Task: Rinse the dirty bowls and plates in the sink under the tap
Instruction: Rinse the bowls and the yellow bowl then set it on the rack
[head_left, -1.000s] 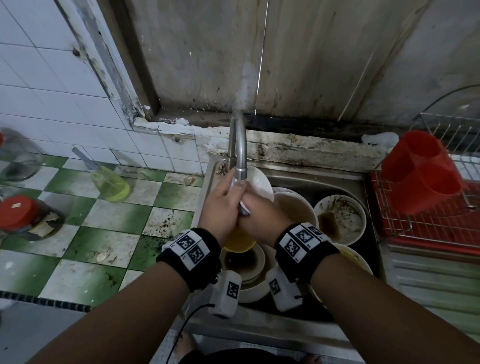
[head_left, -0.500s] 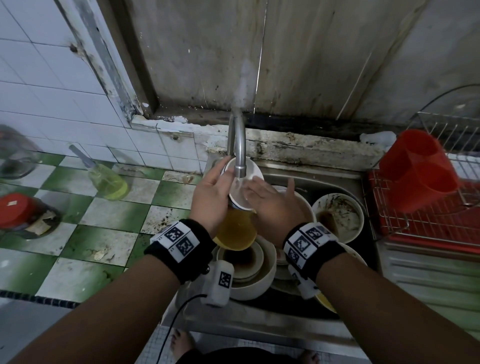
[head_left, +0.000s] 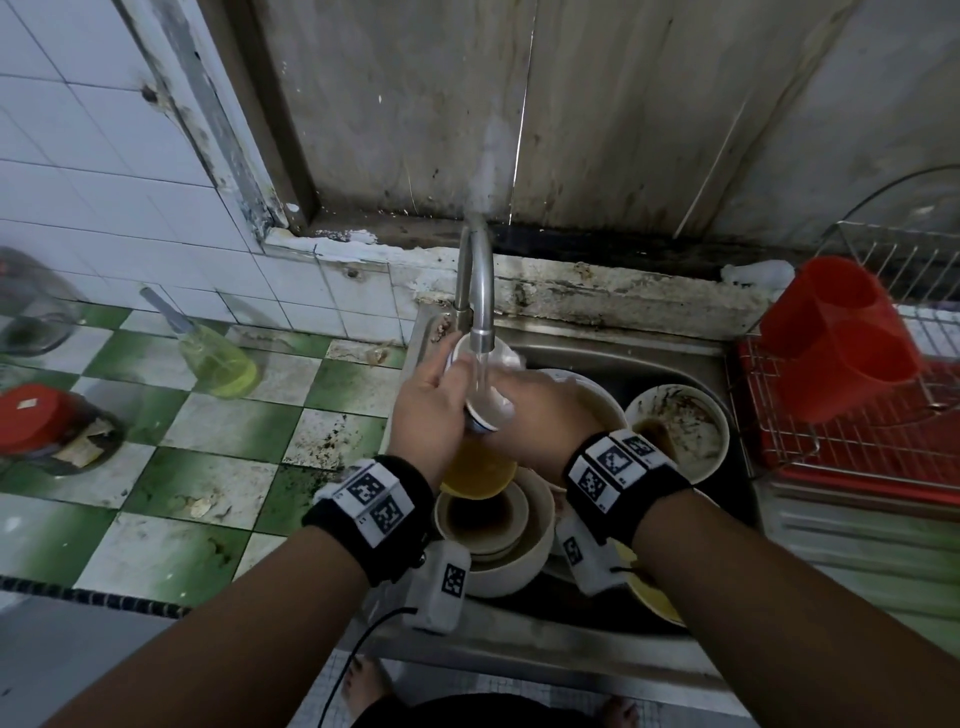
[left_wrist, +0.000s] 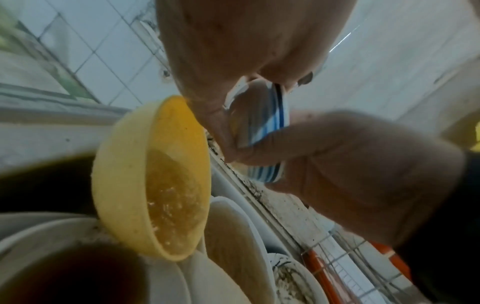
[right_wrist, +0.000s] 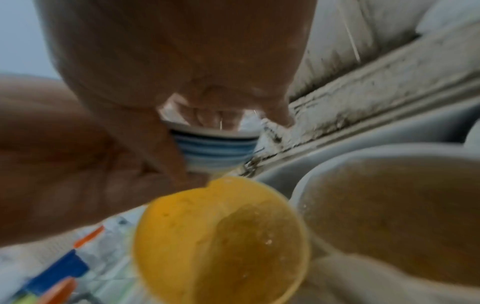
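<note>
A small white bowl with blue stripes (head_left: 488, 400) is tilted under the running tap (head_left: 480, 291), and water falls onto it. My left hand (head_left: 426, 410) grips it from the left side. My right hand (head_left: 540, 415) holds it from the right, with the thumb across the striped outside (left_wrist: 262, 115) and the fingers reaching inside the bowl (right_wrist: 215, 148). Just below them a yellow bowl (head_left: 475, 467) with brownish liquid sits on a stack of dirty white bowls (head_left: 498, 540) in the sink (head_left: 545, 644).
A stained white bowl (head_left: 680, 431) and a large bowl (head_left: 597, 400) lie at the sink's right. A red wire rack (head_left: 857, 447) with a red cup holder (head_left: 841, 338) stands right of the sink. On the tiled counter stand a bottle of green liquid (head_left: 221, 364) and a red-lidded jar (head_left: 47, 421).
The striped bowl has turned under the tap from mouth-up to tilted on its side. My right hand's fingers, spread half a second ago, have closed onto it.
</note>
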